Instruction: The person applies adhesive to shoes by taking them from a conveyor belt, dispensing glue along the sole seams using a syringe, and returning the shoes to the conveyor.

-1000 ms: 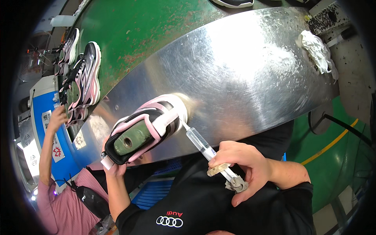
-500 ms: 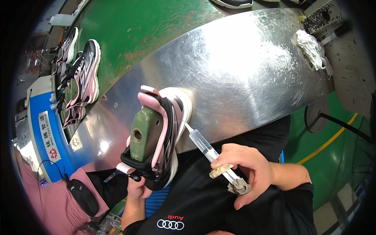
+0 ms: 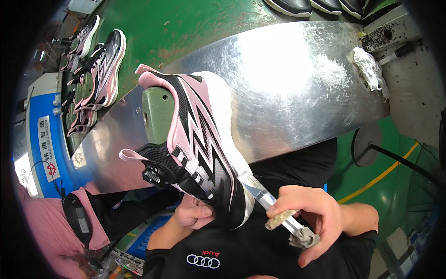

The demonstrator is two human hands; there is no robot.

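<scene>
A pink, black and white sneaker is tilted on its side in front of me, its white sole turned to the right. Inside its collar sits a green shoe last with holes in it. My left hand is closed on the shoe near the toe, its fingers partly hidden behind it. In my right hand is a clear syringe, its grip and plunger end wrapped in tape. The syringe's tip is at the seam between upper and sole, on the shoe's near right side.
A shiny metal plate lies beyond the shoe, over a green surface. More sneakers stand at the left, and dark shoes at the far edge. A crumpled white cloth lies at the right. Another person's pink clothing shows at lower left.
The shoe has turned, so its patterned side now faces up. The syringe has moved down and right with my right hand, its tip now against the sole seam. My left hand has shifted right.
</scene>
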